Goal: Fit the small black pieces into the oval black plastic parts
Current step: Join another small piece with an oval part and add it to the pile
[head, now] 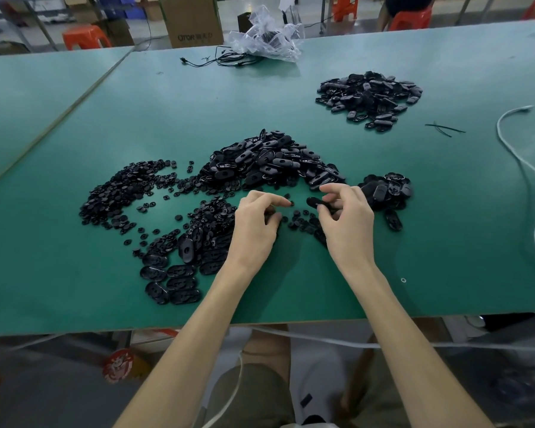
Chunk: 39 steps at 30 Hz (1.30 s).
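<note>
Hiding half an oval part (313,201), the right hand (348,225) pinches it.

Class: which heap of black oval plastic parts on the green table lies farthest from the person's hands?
The heap of black oval plastic parts at the far right, set apart beyond the rest; the others lie much nearer.

We see a crumpled clear plastic bag (266,35) at the far edge of the green desk (198,103), with a thin black cord (229,61) beside it. A white cable (498,126) snakes along the right edge. Beyond the far edge stand a brown cardboard box (192,20) and an orange plastic stool (85,37).
</note>
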### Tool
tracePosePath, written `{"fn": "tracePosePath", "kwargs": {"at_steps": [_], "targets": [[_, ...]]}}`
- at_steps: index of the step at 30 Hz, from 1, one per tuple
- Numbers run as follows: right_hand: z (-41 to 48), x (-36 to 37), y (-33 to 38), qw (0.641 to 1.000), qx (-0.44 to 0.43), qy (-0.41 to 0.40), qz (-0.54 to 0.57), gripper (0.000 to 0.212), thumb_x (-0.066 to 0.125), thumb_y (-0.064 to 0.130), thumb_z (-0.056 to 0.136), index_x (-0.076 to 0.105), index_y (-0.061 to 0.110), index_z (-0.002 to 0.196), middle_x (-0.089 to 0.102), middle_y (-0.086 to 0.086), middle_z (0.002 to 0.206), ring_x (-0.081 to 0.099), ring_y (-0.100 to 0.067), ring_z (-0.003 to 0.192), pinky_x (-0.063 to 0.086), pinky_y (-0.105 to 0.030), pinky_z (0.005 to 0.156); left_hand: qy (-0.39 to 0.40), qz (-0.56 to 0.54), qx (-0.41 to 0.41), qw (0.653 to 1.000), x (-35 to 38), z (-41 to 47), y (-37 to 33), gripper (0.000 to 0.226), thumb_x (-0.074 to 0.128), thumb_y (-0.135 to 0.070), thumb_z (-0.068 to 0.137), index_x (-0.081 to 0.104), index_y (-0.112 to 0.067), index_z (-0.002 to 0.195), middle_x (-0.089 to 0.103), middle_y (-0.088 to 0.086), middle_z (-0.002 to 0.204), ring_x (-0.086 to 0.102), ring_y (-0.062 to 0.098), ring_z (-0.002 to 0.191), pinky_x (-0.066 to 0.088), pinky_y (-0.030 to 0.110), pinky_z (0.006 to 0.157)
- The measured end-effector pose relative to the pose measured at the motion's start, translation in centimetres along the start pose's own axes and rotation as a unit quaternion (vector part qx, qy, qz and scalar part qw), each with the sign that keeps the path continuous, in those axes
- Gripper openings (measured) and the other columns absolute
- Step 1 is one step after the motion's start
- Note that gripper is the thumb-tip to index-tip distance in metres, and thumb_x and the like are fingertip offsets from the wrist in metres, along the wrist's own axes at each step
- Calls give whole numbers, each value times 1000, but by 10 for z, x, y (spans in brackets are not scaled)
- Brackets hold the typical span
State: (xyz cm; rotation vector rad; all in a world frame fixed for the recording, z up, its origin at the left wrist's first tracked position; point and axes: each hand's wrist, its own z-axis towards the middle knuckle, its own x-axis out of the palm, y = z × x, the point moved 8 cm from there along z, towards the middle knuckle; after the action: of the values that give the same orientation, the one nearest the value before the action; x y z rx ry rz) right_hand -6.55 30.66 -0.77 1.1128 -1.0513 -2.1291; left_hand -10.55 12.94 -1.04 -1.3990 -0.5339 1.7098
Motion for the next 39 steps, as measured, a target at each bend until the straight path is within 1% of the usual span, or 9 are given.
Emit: {"fn": "tracePosePath", "kwargs": {"at_steps": [2, 5, 9, 18, 24, 28, 30, 32, 39], "targets": [[0, 0, 0, 1000, 2, -1, 6, 28, 69, -1, 94, 70, 15, 117, 59, -2, 109, 57, 9, 90, 47, -9, 83, 0, 43, -18, 999, 1, 1, 3, 19, 73, -12, 96, 75, -22, 111, 59, -5, 115, 52, 18, 116, 35, 30, 106], [0, 0, -1, 1000, 9, 4, 18, 27, 73, 1, 92, 71, 17, 114, 60, 0, 104, 60, 3, 84, 48, -10, 81, -4, 87, -10, 996, 2, 0, 2, 20, 72, -29, 97, 74, -26, 116, 55, -10, 116, 45, 14, 119, 18, 25, 96], [1, -1, 0, 1000, 7, 3, 18, 26, 74, 2, 92, 71, 19, 112, 60, 2, 103, 60, 3, 83, 48, -9, 80, 4, 104, 22, 994, 6, -1, -3, 25, 71, -41, 95, 76, -29, 117, 57, -13, 118, 41, 10, 118, 18, 26, 93], [0, 0, 3, 1000, -14, 11, 22, 25, 74, 1, 92, 71, 17, 110, 59, 2, 103, 59, 5, 84, 48, -9, 79, 30, 124, 49, 991, 14, -1, -4, 10, 74, -38, 94, 77, -33, 101, 63, -16, 117, 39, 10, 121, 14, 25, 91], [0, 0, 4, 999, -16, 11, 39, 24, 74, 1, 92, 73, 16, 112, 60, 3, 103, 61, 4, 86, 49, -9, 79, 6, 80, 34, 996, 7, 0, -3, 5, 73, -34, 95, 74, -30, 97, 64, -15, 108, 48, 11, 114, 19, 28, 93], [-1, 2, 6, 998, -24, 19, 53, 25, 75, 2, 92, 75, 15, 113, 62, 3, 102, 63, -1, 86, 50, -9, 79, -29, -7, 18, 999, -2, 0, 0, 4, 72, -28, 97, 73, -25, 99, 70, -15, 96, 61, 7, 101, 42, 39, 102], [-1, 3, 7, 998, -29, 26, 57, 24, 75, 2, 92, 75, 15, 113, 62, 5, 101, 64, -4, 86, 51, -10, 79, -34, -60, 11, 998, -4, 0, 0, 2, 71, -23, 98, 73, -22, 99, 73, -15, 94, 65, 1, 97, 48, 22, 92], [-1, 4, 7, 997, -30, 33, 59, 25, 75, 2, 92, 75, 16, 113, 62, 8, 101, 65, -4, 85, 51, -10, 78, -25, -82, 17, 996, -4, 0, -2, 2, 72, -19, 98, 73, -20, 99, 74, -15, 95, 66, -4, 95, 43, 7, 83], [-1, 5, 6, 997, -31, 38, 61, 24, 76, 2, 92, 74, 15, 111, 61, 9, 100, 65, -4, 86, 50, -8, 77, -15, -103, 5, 995, -2, -1, -1, 6, 81, -13, 88, 76, -14, 90, 76, -8, 99, 67, -2, 93, 39, 2, 81]]}}
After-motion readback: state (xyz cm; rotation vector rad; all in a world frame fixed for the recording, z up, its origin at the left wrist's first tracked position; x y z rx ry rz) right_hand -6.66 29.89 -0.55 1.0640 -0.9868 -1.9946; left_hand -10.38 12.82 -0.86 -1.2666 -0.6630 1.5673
